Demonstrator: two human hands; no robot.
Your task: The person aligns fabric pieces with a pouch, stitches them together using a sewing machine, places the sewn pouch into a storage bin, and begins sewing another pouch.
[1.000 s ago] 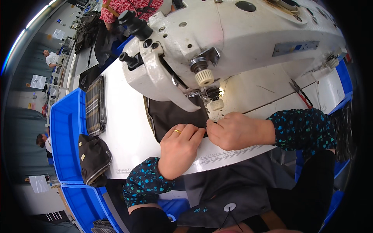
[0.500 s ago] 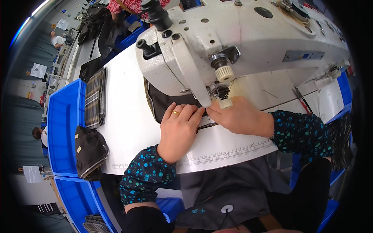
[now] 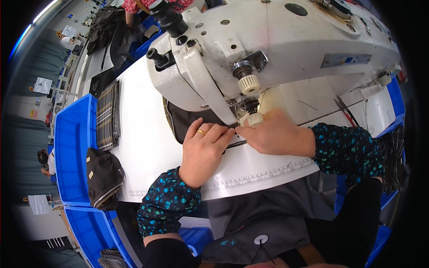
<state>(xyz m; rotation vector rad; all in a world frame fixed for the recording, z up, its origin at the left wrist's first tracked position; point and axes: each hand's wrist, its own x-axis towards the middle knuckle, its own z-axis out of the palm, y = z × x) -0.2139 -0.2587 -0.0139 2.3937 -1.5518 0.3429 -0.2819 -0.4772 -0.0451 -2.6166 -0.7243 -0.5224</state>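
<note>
A dark brown fabric piece (image 3: 187, 121) with a piped, curved edge lies on the white sewing table under the head of a white sewing machine (image 3: 286, 53). My left hand (image 3: 201, 154), a gold ring on one finger, is closed over the fabric's near edge with its fingers bent. Close to the needle area, my right hand (image 3: 275, 136) pinches the same edge. The fingertips of both hands nearly meet there. The needle and the presser foot are hidden behind the machine's lever and my fingers.
At the left stand blue bins (image 3: 73, 154), with a dark pouch (image 3: 103, 176) and folded plaid fabric (image 3: 107, 116) beside them. Scissors or snips (image 3: 346, 111) lie right of the machine. A ruler strip (image 3: 250, 177) runs along the table's front edge. Another person's arm (image 3: 129, 18) shows at the far side.
The view has shifted slightly, so the machine sits a little further left. My right fingers have bent inward a bit. Both hands stay at the fabric edge.
</note>
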